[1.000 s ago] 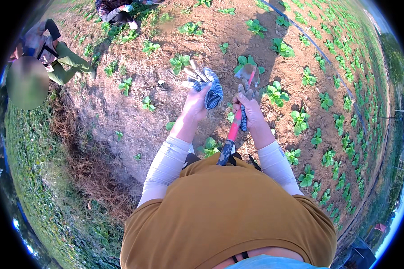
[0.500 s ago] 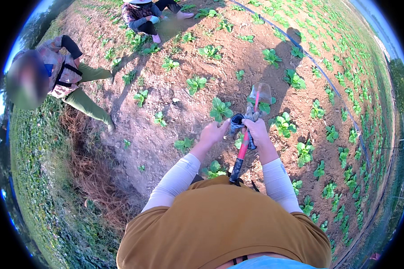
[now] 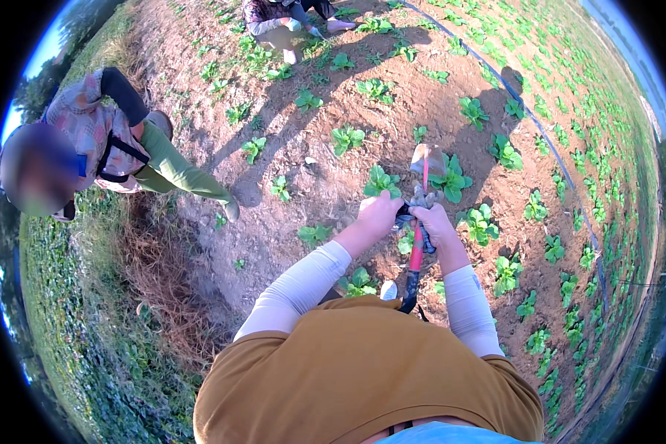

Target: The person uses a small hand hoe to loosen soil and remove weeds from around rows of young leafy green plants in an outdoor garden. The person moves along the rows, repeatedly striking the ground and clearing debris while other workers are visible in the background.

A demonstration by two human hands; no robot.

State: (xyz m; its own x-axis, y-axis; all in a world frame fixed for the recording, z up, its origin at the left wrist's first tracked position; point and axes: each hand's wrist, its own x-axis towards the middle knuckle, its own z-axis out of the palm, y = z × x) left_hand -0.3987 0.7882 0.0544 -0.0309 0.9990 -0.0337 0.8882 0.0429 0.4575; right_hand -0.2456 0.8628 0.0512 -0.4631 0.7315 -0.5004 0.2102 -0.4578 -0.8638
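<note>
My left hand (image 3: 379,214) and my right hand (image 3: 434,224) meet in front of my body, both with fingers closed on a grey work glove (image 3: 422,197) with a dark cuff. The left fingers pinch the cuff, and the right hand grips close beside it. A small shovel (image 3: 416,257) with a red shaft and a black lower end passes under the hands toward my waist. Its rusty blade (image 3: 426,158) points away over the soil. Whether the right hand also touches the shaft is hidden.
Leafy green seedlings (image 3: 481,224) grow in rows in brown soil. A dark hose (image 3: 562,166) curves along the right. One person (image 3: 96,140) steps in at the left; another (image 3: 274,26) crouches at the far side. Dry grass (image 3: 159,266) borders the plot.
My left hand has closed in on the cuff, nearer the right hand. The person at the left has stepped rightward, and the whole view has shifted a little.
</note>
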